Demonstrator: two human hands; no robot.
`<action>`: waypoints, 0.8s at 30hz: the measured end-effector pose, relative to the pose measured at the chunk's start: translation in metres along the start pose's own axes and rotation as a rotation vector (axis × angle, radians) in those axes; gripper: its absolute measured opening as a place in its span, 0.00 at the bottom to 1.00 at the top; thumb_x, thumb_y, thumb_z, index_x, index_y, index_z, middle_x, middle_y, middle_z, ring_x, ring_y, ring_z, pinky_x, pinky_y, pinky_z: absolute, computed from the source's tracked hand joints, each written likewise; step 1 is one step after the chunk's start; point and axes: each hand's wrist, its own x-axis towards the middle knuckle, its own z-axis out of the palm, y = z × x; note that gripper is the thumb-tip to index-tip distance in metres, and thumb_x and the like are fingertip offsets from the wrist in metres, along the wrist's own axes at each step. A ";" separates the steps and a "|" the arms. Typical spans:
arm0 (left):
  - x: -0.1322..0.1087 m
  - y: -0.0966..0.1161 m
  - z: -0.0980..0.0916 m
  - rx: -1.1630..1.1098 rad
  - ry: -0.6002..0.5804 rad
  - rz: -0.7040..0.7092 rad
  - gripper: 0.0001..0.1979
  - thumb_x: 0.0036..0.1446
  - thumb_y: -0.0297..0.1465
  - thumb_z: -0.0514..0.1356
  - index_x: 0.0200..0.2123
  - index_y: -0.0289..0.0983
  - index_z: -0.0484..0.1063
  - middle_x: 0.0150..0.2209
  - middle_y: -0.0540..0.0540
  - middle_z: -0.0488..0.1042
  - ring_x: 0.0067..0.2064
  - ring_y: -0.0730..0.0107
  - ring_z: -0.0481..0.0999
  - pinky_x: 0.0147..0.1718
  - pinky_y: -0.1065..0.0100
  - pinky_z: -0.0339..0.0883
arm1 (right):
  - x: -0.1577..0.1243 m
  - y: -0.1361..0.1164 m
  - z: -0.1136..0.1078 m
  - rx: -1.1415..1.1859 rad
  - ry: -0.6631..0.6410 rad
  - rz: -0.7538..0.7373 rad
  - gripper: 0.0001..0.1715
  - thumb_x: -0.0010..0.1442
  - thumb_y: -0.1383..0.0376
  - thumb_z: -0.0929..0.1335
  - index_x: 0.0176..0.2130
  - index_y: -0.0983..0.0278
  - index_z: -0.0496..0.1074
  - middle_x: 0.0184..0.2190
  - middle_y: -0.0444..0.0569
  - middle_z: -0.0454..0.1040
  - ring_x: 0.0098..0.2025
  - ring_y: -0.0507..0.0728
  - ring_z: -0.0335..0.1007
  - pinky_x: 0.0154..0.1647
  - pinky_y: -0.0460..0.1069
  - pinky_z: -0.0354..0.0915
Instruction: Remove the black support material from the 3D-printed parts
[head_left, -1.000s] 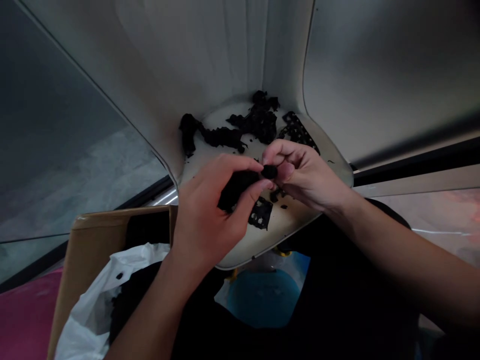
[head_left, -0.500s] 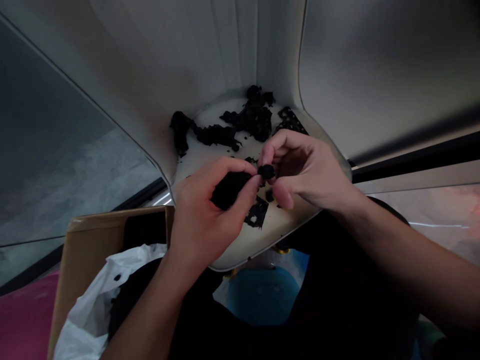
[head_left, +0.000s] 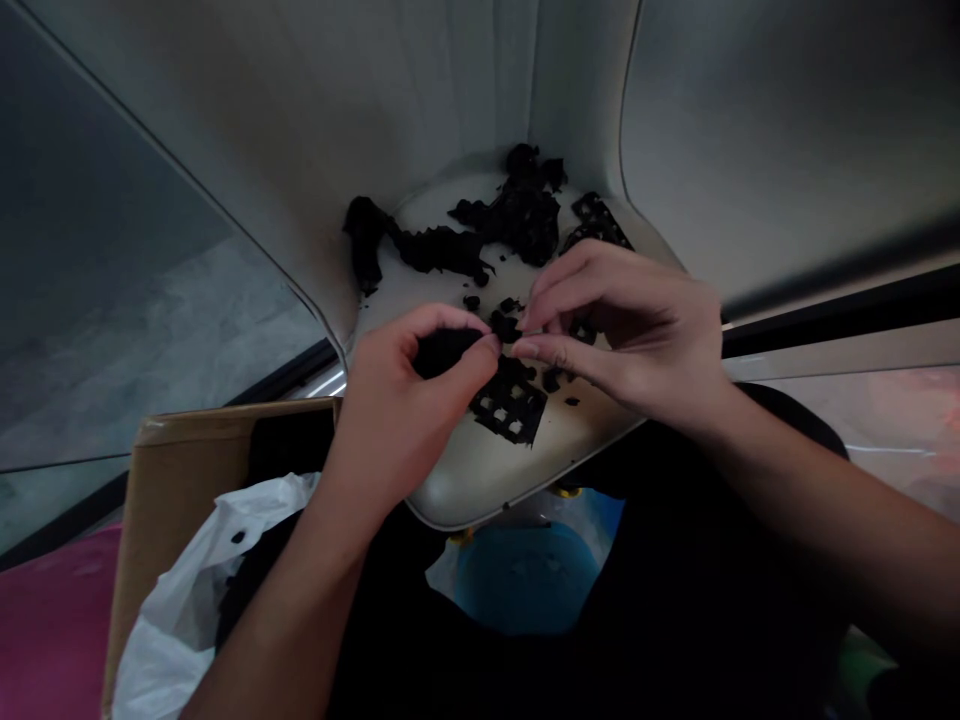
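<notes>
My left hand (head_left: 397, 410) is closed around a wad of black material (head_left: 442, 350) above the front of a cream chair seat (head_left: 480, 480). My right hand (head_left: 622, 335) pinches a small black piece (head_left: 504, 326) at its fingertips, right against the left thumb. Under the fingers lies a flat black scrap with square holes (head_left: 510, 402). Small black crumbs (head_left: 553, 380) lie beside it. Further back on the seat sits a heap of black torn strips (head_left: 517, 215) and a second perforated black sheet (head_left: 596, 222).
A cardboard box (head_left: 180, 450) lined with a white plastic bag (head_left: 187, 580) holding black scraps stands at lower left. A blue bucket (head_left: 525, 580) sits below the seat's front edge. The chair's pale backrest (head_left: 420, 100) rises behind. A pink surface (head_left: 45, 630) is at far left.
Both hands have lowered toward the seat. The right hand's fingers have straightened and turned palm down, and the perforated scrap under them now shows more fully.
</notes>
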 end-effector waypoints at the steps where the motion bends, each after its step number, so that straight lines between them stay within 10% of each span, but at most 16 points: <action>1: 0.000 0.000 0.001 0.035 0.017 0.015 0.04 0.64 0.27 0.69 0.36 0.43 0.83 0.36 0.52 0.86 0.41 0.64 0.84 0.40 0.64 0.79 | -0.001 0.001 0.000 -0.026 -0.006 -0.006 0.04 0.66 0.58 0.82 0.42 0.52 0.87 0.45 0.48 0.83 0.43 0.61 0.78 0.47 0.58 0.76; 13: -0.004 -0.016 0.005 0.186 -0.089 0.223 0.18 0.68 0.33 0.71 0.59 0.42 0.76 0.46 0.49 0.84 0.51 0.58 0.86 0.48 0.60 0.79 | 0.001 -0.007 0.006 0.166 -0.019 0.192 0.09 0.64 0.59 0.83 0.37 0.59 0.85 0.30 0.44 0.83 0.31 0.54 0.78 0.34 0.51 0.73; 24: -0.001 -0.011 0.010 0.225 0.030 0.276 0.09 0.67 0.29 0.71 0.40 0.45 0.73 0.39 0.53 0.81 0.42 0.63 0.82 0.39 0.60 0.75 | 0.004 0.000 0.002 0.209 -0.017 0.221 0.09 0.60 0.61 0.84 0.38 0.59 0.86 0.30 0.43 0.85 0.30 0.55 0.82 0.32 0.49 0.77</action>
